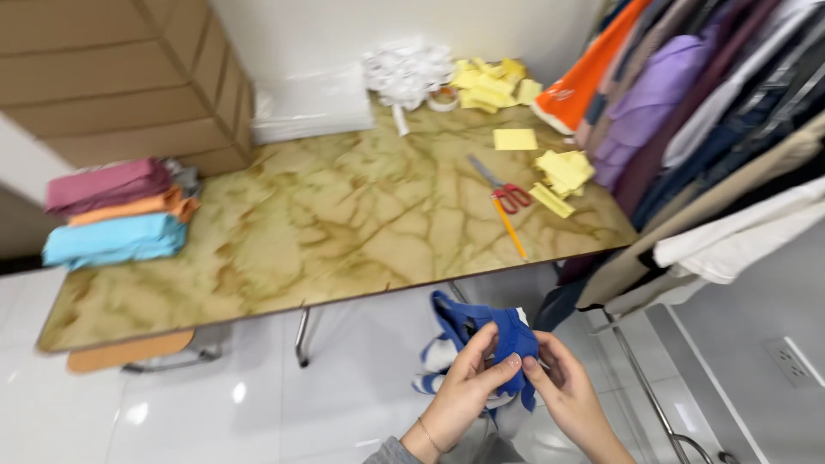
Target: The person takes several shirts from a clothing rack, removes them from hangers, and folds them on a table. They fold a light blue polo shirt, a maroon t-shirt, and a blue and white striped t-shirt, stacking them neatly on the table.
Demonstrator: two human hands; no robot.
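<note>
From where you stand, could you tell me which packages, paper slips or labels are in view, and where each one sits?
Cardboard boxes: brown stack, table's far left corner.
Plastic bag: white, flat, by the wall beside the boxes.
Yellow slips: loose heap, far edge of the table.
Single yellow slip: rectangular, lying flat, nearer the middle.
More yellow slips: small pile, right edge, near the scissors.

Table (344, 223) middle lies open; folded stack (116, 213) left, scissors (503, 189) right

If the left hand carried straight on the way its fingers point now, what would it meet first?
The left hand points up and to the right, and its fingertips already press the blue garment. Past the cloth, the right hand is probably next, though depth is unclear.
</note>
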